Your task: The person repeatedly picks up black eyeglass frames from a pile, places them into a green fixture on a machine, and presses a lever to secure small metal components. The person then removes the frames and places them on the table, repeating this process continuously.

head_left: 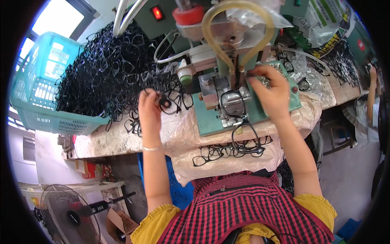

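A black eyeglass frame (256,136) sits in the fixture of the green bench machine (209,126). One rim lies under the machine's head and the other hangs toward me. My right hand (273,91) is beside that head, thumb and fingers pinched together; what they hold is too small or hidden to make out. My left hand (149,107) is at the right edge of the large pile of black eyeglass frames (109,69), its fingers closed on another dark eyeglass frame (172,109), somewhat blurred.
Several glasses frames (209,153) lie on the beige cloth (187,164) before me. A turquoise basket (77,124) stands left of the pile. Small metal parts (266,81) fill a tray behind my right hand. A yellowish hose (207,28) loops above the machine. A fan (71,215) stands lower left.
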The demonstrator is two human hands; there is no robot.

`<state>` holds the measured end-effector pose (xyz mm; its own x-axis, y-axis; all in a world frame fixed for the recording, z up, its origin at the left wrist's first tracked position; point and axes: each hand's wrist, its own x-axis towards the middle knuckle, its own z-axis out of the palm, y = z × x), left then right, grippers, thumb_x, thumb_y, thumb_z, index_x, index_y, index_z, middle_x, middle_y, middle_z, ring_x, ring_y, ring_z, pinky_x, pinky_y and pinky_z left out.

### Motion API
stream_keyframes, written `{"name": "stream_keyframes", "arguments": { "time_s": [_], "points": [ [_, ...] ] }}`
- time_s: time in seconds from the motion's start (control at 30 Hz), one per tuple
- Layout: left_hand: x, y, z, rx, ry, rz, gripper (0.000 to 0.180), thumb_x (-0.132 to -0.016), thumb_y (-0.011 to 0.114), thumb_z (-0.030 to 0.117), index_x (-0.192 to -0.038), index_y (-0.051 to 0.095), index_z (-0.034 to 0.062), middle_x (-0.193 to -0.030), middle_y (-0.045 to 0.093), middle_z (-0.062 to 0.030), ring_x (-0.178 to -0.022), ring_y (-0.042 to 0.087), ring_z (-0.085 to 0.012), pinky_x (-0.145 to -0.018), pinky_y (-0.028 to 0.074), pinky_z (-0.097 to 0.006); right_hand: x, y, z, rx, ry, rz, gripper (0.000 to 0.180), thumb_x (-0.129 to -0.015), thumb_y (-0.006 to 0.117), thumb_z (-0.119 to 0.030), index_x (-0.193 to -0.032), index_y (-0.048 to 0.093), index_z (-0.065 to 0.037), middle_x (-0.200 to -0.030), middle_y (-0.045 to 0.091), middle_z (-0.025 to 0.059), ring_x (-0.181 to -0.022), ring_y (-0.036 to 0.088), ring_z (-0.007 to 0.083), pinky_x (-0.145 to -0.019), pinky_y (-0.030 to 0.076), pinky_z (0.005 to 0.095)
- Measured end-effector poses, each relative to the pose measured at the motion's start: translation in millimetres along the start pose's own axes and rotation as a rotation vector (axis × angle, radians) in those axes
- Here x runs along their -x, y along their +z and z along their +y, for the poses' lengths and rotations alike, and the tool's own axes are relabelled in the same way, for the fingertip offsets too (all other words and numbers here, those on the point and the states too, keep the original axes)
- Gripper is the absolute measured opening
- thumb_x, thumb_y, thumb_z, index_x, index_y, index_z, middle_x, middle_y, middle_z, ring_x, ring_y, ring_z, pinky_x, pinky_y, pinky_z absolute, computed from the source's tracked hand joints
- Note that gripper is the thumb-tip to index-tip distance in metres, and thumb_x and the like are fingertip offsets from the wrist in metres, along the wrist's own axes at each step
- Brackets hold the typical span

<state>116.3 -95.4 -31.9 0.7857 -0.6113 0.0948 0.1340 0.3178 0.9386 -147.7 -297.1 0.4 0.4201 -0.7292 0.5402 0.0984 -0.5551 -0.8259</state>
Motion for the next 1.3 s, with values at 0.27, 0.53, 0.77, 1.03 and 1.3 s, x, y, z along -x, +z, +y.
{"name": "stream_keyframes", "arguments": {
  "time_s": [0.27,0.53,0.77,1.03,1.3],
  "points": [
    [54,4,-45,0.034,0.072,0.175,0.016,-0.101,0.058,0.017,-0.107,0.061,0.0024,-0.098,0.069,-0.0093,-0.085,0.069,-0.0220,-0.072,0.057,-0.031,17,18,-5,-0.433,0.278,0.029,0.037,-0.082,0.070,0.002,-0.116,0.056,0.001,-0.095,0.066,0.0034,-0.089,0.061,0.0077,-0.083,0.047,0.0235],
    [41,113,61,-0.410,0.867,-0.124,0.013,-0.101,0.053,0.005,-0.108,0.056,-0.0048,-0.104,0.065,-0.0209,-0.094,0.067,-0.0285,-0.078,0.062,-0.042,19,29,-30,-0.608,0.368,0.033,0.041,-0.084,0.068,0.003,-0.123,0.055,0.003,-0.105,0.068,0.0068,-0.092,0.062,0.0090,-0.089,0.047,0.0253],
    [68,119,40,-0.607,0.959,-0.536,0.011,-0.083,0.072,0.006,-0.094,0.071,0.0046,-0.104,0.072,-0.0106,-0.082,0.062,-0.0195,-0.079,0.056,-0.041,16,-18,-20,-0.083,0.120,-0.189,0.033,-0.083,0.067,-0.007,-0.115,0.067,-0.004,-0.117,0.069,0.0093,-0.111,0.064,0.0219,-0.097,0.049,0.0341],
    [69,126,0,-0.706,1.121,-0.665,0.024,-0.073,0.082,0.014,-0.097,0.076,0.0108,-0.104,0.073,-0.0037,-0.078,0.055,-0.0238,-0.083,0.052,-0.045,33,-69,99,0.819,-0.118,0.036,0.016,-0.073,0.077,-0.010,-0.089,0.075,-0.010,-0.120,0.064,0.0183,-0.121,0.056,0.0368,-0.101,0.045,0.0447],
    [95,118,-7,-0.778,1.062,-0.522,0.032,-0.074,0.080,0.014,-0.106,0.073,0.0112,-0.115,0.071,-0.0053,-0.095,0.061,-0.0271,-0.099,0.049,-0.049,-11,-34,117,0.955,-0.353,-0.160,0.014,-0.080,0.066,-0.006,-0.092,0.061,-0.004,-0.113,0.064,0.0155,-0.114,0.058,0.0360,-0.089,0.051,0.0449]
  ]
}}
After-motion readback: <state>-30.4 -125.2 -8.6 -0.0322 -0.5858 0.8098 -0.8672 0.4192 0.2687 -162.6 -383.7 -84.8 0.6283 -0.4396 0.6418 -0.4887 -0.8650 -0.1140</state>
